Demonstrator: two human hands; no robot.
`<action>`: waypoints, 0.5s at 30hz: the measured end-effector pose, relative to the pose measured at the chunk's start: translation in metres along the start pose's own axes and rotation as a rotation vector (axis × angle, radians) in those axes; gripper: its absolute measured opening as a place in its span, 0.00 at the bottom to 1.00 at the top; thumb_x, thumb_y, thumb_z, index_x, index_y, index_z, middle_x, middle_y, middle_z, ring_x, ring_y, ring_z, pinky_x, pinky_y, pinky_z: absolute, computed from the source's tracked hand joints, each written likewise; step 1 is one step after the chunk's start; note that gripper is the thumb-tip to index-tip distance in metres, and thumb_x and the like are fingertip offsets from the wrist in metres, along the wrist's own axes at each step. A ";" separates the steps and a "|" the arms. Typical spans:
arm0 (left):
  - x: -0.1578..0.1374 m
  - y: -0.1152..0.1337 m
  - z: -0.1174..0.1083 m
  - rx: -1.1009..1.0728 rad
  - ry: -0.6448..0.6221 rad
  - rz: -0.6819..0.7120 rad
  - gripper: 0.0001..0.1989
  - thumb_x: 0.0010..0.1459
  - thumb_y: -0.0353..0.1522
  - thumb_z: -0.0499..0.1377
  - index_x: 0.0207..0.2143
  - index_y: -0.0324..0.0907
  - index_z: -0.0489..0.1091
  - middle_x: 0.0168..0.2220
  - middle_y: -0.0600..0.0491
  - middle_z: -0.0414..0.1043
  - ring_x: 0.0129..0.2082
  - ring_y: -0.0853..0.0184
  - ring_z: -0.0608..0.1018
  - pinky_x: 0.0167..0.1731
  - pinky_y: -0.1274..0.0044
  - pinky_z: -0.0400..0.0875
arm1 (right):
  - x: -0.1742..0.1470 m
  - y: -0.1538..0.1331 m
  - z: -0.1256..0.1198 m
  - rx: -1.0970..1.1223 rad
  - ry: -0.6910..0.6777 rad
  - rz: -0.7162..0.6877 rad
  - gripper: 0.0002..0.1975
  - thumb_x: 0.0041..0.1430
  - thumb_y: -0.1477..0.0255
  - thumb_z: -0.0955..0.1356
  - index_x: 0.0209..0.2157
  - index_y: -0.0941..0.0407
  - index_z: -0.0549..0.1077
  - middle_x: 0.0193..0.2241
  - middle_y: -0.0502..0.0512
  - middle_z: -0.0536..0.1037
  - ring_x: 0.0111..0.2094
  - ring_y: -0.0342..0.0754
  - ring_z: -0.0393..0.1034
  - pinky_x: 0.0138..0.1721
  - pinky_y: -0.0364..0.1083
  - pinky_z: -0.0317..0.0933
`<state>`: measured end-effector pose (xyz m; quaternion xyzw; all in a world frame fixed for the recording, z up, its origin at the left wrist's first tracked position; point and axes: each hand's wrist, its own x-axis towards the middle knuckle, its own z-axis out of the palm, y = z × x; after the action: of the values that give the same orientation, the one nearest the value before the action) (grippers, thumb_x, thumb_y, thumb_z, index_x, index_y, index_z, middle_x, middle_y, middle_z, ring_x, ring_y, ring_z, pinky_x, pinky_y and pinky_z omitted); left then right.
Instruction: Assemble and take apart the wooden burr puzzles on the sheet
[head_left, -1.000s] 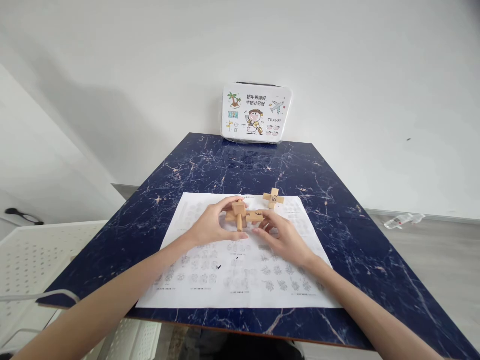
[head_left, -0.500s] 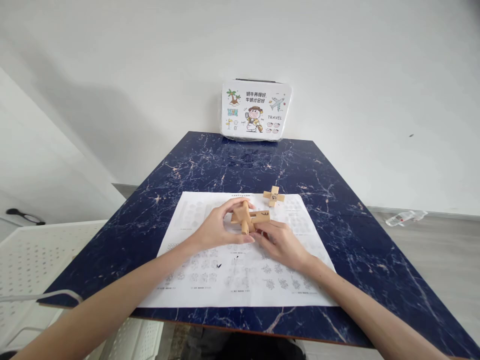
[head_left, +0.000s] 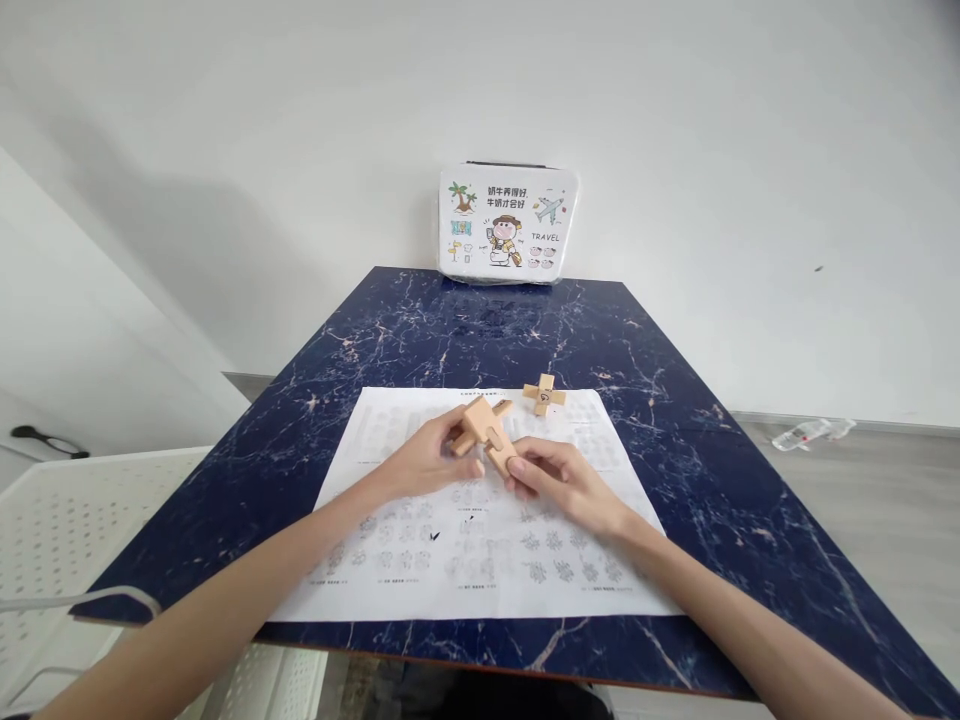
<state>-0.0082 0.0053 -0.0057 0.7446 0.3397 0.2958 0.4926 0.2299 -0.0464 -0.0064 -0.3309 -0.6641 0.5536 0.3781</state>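
Note:
A light wooden burr puzzle (head_left: 495, 438), made of crossed notched blocks, is tilted above the printed sheet between my hands. My right hand (head_left: 568, 482) pinches the lower end of its slotted block between thumb and fingers. On the other side, my left hand (head_left: 427, 458) curls its fingers around the puzzle's left blocks, with the thumb lying below and a little off them. Those fingertips are partly hidden behind the wood. Beyond my right hand, a second wooden cross-shaped puzzle (head_left: 544, 396) with a dark mark rests on the sheet's far edge.
The white sheet (head_left: 420, 595) with printed puzzle diagrams covers the near part of the blue marbled table (head_left: 480, 345). A white cartoon-printed case (head_left: 510, 222) stands against the wall. White perforated furniture (head_left: 82, 520) is at left, and a plastic bottle (head_left: 802, 435) lies on the floor at right.
The held puzzle has been turned, so its slotted block now slants down towards my right hand. My right thumb has come on top of that block. The second puzzle stays put.

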 end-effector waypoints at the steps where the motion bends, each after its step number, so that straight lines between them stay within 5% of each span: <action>1: -0.001 0.000 0.000 0.003 -0.009 0.000 0.32 0.57 0.56 0.67 0.51 0.42 0.71 0.40 0.50 0.73 0.38 0.61 0.74 0.37 0.71 0.69 | 0.000 -0.001 -0.001 0.061 -0.003 0.012 0.15 0.71 0.57 0.68 0.37 0.54 0.77 0.29 0.52 0.77 0.27 0.44 0.66 0.30 0.46 0.59; 8: -0.004 0.004 0.000 -0.060 0.096 -0.041 0.22 0.71 0.52 0.54 0.42 0.42 0.68 0.33 0.56 0.64 0.29 0.69 0.65 0.33 0.75 0.62 | 0.002 0.001 -0.004 0.205 0.012 -0.002 0.16 0.72 0.57 0.67 0.35 0.54 0.73 0.30 0.52 0.74 0.26 0.43 0.63 0.31 0.47 0.60; 15: 0.009 0.000 -0.014 -0.424 0.299 -0.111 0.24 0.71 0.52 0.49 0.30 0.43 0.60 0.29 0.58 0.59 0.23 0.72 0.60 0.27 0.75 0.59 | 0.002 0.011 -0.003 -0.467 0.278 -0.087 0.19 0.76 0.61 0.59 0.31 0.53 0.67 0.25 0.51 0.71 0.26 0.46 0.63 0.28 0.47 0.57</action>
<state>-0.0139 0.0195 0.0003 0.5529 0.3795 0.4397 0.5975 0.2315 -0.0418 -0.0165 -0.4532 -0.7291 0.3180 0.4024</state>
